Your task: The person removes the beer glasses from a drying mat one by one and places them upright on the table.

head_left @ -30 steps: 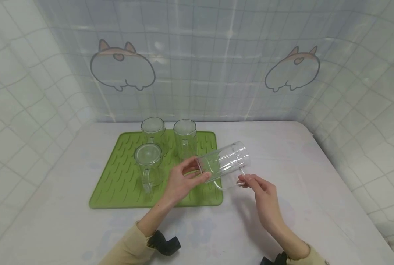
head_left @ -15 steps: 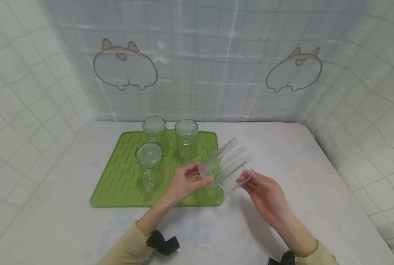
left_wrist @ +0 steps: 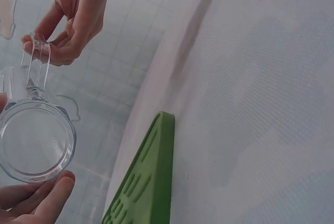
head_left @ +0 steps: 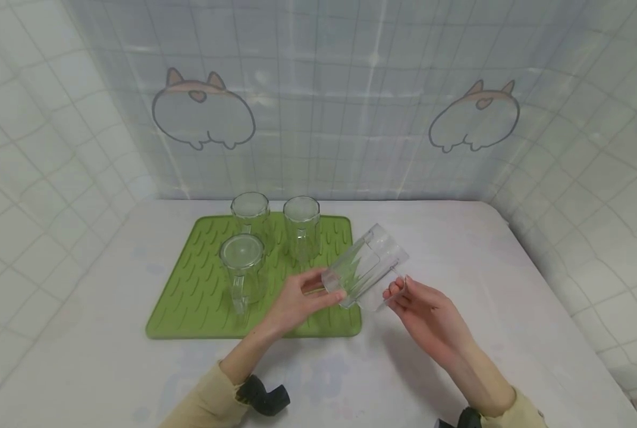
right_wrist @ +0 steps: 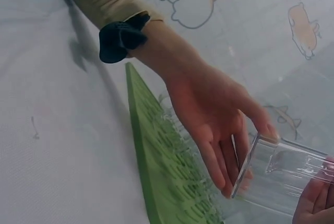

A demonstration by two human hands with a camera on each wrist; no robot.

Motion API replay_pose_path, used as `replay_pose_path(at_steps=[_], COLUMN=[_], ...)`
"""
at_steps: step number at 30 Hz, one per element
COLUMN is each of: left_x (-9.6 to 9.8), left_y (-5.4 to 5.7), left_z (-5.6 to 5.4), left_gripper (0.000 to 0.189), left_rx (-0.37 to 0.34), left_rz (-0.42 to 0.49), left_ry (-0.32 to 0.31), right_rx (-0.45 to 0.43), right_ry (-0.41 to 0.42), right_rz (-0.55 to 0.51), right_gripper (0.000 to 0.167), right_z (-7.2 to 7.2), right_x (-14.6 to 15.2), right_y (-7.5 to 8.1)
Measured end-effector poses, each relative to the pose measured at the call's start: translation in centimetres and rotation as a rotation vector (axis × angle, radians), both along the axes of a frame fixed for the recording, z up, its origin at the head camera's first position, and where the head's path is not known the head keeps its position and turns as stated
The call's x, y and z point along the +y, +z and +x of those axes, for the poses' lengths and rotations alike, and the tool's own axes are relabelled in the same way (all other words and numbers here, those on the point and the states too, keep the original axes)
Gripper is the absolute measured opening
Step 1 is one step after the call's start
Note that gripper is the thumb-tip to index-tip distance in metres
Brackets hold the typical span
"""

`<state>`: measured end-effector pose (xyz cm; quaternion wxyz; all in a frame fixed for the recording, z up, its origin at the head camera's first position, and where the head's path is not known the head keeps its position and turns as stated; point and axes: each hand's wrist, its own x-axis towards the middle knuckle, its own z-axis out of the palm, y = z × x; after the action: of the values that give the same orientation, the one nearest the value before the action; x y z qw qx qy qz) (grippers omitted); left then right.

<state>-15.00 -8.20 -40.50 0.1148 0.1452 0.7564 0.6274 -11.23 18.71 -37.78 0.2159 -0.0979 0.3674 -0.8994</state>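
A clear glass mug (head_left: 369, 258) is held tilted above the right edge of the green mat (head_left: 190, 297). My left hand (head_left: 302, 302) grips its lower-left end between thumb and fingers. My right hand (head_left: 430, 315) pinches the handle, fingertips curled round it. The left wrist view shows the round end of the mug (left_wrist: 35, 143) facing the camera, with left fingertips (left_wrist: 60, 195) at its edge. In the right wrist view the left hand (right_wrist: 206, 106) spans that end, thumb on one side and fingers on the other.
Three more clear mugs stand on the mat: a back-left mug (head_left: 251, 214), a back-right mug (head_left: 302, 223) and a front-left mug (head_left: 243, 261) with its handle towards me. The white-covered table (head_left: 457, 255) ends at a tiled-pattern curtain (head_left: 339, 119) behind.
The mug has tipped more steeply, its far end still up to the right. My right hand has turned, palm more in view, its fingers shifted on the handle. My left hand keeps its grip.
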Motion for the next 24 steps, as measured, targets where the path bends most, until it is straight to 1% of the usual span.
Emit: replay_pose_path(at_steps=[4, 8, 12, 17, 20, 24], left_x=[0.10, 0.17, 0.52, 0.91, 0.94, 0.71], left_y=[0.03, -0.22, -0.48, -0.41, -0.28, -0.34], left_z=[0.08, 0.00, 0.01, 0.39, 0.63, 0.66], left_gripper=[0.070, 0.069, 0.067, 0.066, 0.065, 0.058], left_rx=[-0.004, -0.011, 0.002, 0.042, 0.046, 0.057], left_rz=[0.001, 0.015, 0.013, -0.029, -0.031, -0.003], left_ry=[-0.001, 0.001, 0.036, 0.095, 0.110, 0.120], right_rx=[0.038, 0.063, 0.067, 0.063, 0.086, 0.133], right_ry=[0.005, -0.007, -0.041, -0.098, -0.114, -0.148], right_rz=[0.018, 0.047, 0.080, 0.140, 0.181, 0.252], right_gripper=[0.043, 0.044, 0.042, 0.036, 0.035, 0.033], right_z=[0.04, 0.09, 0.09, 0.17, 0.24, 0.19], right_x=[0.11, 0.13, 0.10, -0.10, -0.14, -0.02], right_y=[0.13, 0.27, 0.37, 0.48, 0.45, 0.30])
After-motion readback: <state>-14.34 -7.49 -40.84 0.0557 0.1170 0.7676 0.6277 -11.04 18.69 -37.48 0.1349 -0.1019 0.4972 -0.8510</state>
